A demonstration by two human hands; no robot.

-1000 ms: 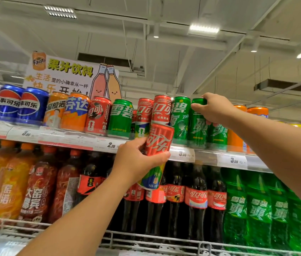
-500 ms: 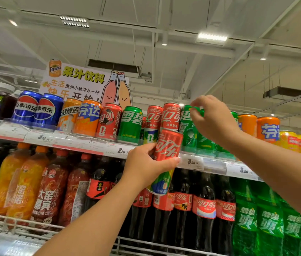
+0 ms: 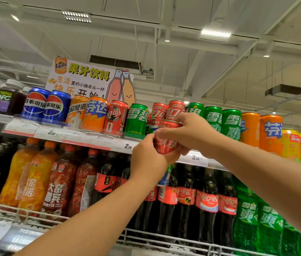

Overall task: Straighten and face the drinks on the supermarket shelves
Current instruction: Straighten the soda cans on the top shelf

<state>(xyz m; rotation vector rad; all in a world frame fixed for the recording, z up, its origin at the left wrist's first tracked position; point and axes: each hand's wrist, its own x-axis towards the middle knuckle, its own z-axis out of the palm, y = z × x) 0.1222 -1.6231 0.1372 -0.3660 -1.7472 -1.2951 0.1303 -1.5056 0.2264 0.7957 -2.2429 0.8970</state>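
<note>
A tall red cola can point(image 3: 165, 143) is held in front of the top shelf's edge point(image 3: 94, 139), below the row of cans. My left hand point(image 3: 148, 159) wraps its lower part from the left. My right hand point(image 3: 190, 133) grips its upper part and rim from the right. Behind them on the top shelf stand two tall red cola cans point(image 3: 168, 112) and green Sprite cans point(image 3: 220, 121). The held can's bottom is hidden by my left hand.
The top shelf carries blue Pepsi cans point(image 3: 46, 106), orange cans point(image 3: 88, 113), a short red cola can point(image 3: 115, 118), a short Sprite can point(image 3: 136, 120) and Fanta cans point(image 3: 262, 130). Below stand orange juice bottles point(image 3: 26, 178), cola bottles point(image 3: 201, 202) and green Sprite bottles point(image 3: 256, 218). A Fanta sign point(image 3: 83, 78) rises behind.
My right hand has left the green Sprite can on the top shelf and come down onto the red cola can in my left hand. The view has shifted to the right.
</note>
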